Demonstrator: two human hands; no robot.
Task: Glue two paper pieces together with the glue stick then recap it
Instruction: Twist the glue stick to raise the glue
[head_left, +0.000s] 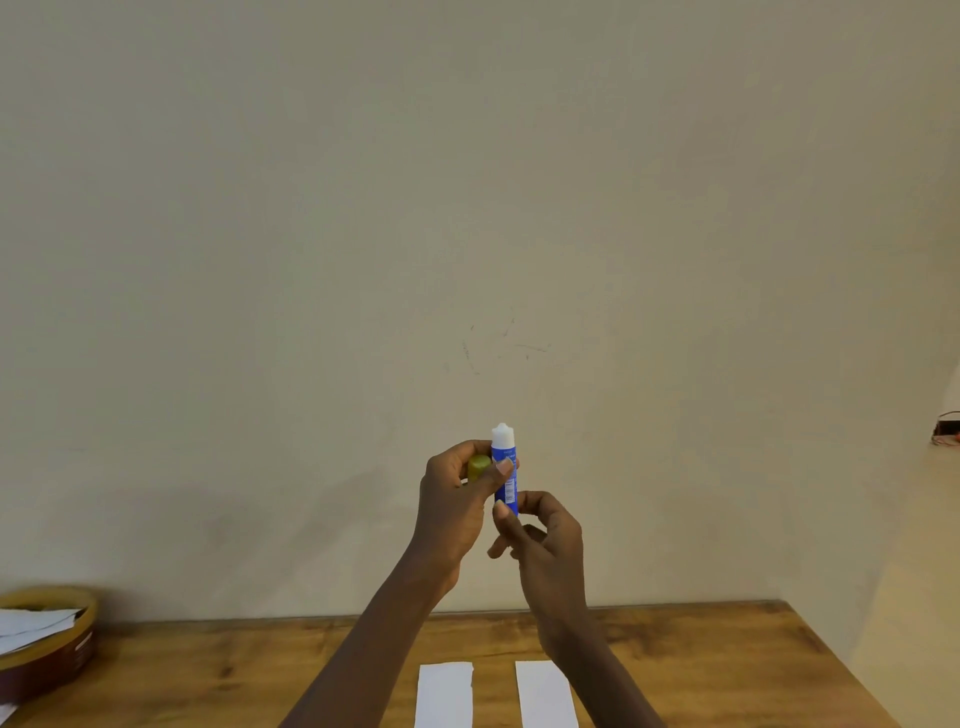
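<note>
Above the table (701, 654), both hands grip the uncapped glue stick (505, 478); left hand (457, 499) also holds its cap (478, 467).

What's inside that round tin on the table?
White papers stick out of the round tin at the table's left edge. Whatever lies beneath them is covered, and part of the tin is cut off by the picture.

blue glue stick (506, 480), white tip, perhaps yellow-green cap (478, 466).
</note>
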